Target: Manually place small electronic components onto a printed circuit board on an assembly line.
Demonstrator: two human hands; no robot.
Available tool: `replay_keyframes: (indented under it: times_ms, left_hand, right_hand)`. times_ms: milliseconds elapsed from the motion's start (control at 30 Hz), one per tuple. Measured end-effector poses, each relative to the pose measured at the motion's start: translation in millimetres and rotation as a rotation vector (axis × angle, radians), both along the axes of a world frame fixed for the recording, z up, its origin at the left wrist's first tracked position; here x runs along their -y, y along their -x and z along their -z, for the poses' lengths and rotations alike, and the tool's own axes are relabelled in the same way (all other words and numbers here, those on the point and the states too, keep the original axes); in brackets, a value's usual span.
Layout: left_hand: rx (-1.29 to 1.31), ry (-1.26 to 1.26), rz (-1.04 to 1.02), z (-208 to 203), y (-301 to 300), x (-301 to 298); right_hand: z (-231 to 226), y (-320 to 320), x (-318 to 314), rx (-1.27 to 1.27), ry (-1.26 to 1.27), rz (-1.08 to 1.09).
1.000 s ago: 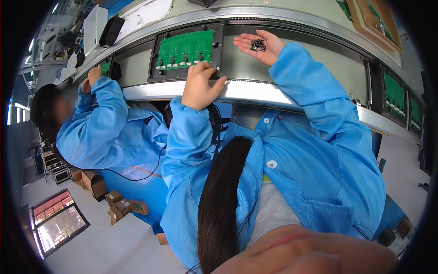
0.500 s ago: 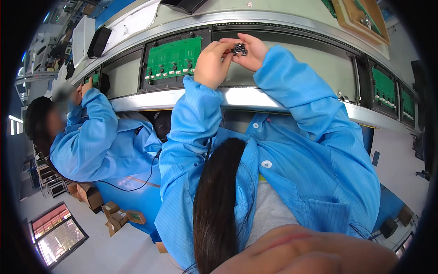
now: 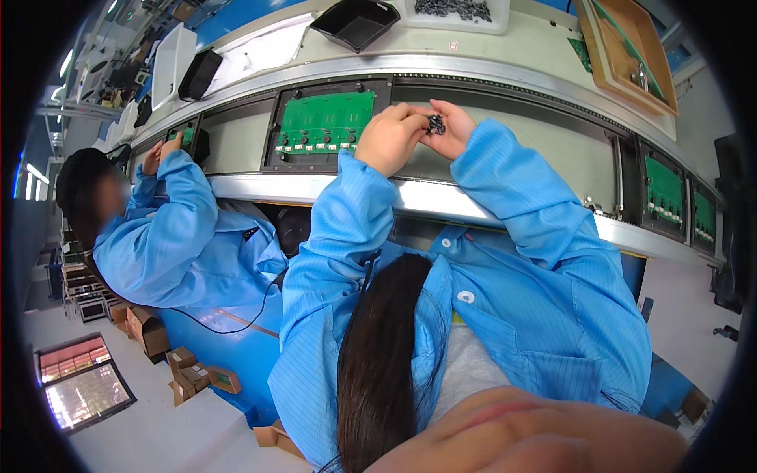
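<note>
Several small black electronic components lie as a little pile in my cupped right hand, its palm turned up and its fingers curled about them. Bent over from the other side, my left hand touches the pile with its fingertips close together. Whatever is between those fingertips is too small to make out. Both hands are above the conveyor rail, just right of a green circuit board in a black carrier frame. White connectors and round black parts stand along the board's near edge.
Beyond the rail are a black tray, a clear bin of black parts and a wooden box. More boards in carriers sit at the right. A co-worker in a blue coat works at the left.
The view has shifted, so the bench appears lower and the black tray and parts bin show more fully. My hands stay together at the components, the left fingers now more closed over them.
</note>
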State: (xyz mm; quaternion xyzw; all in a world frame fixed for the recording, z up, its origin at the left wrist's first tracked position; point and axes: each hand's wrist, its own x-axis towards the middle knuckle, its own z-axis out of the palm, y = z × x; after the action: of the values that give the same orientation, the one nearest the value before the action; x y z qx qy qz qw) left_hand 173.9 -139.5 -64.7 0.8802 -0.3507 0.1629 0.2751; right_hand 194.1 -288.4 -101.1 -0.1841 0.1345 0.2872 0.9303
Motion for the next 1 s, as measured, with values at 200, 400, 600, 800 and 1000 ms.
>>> replay_keyframes:
  times_ms: [200,400,600,800,1000]
  left_hand:
    - [-0.029,-0.054,0.015,0.5,3.4,-12.8]
    - [-0.030,-0.079,-0.021,0.7,8.0,-15.9]
    - [-0.068,0.155,0.014,-16.1,17.1,-15.8]
    - [-0.352,0.651,0.034,-41.1,34.9,-33.4]
    - [-0.656,1.035,-0.048,-34.7,48.8,-55.3]
  right_hand:
    - [17.5,-2.3,0.4,0.081,-0.125,-0.156]
    - [29.9,-8.2,0.3,0.090,-0.229,-0.243]
    - [29.9,-9.7,2.1,0.094,-0.250,-0.253]
    - [21.0,-9.2,-0.2,0.015,-0.167,-0.229]
    - [15.9,-5.7,-4.0,-0.037,-0.132,-0.180]
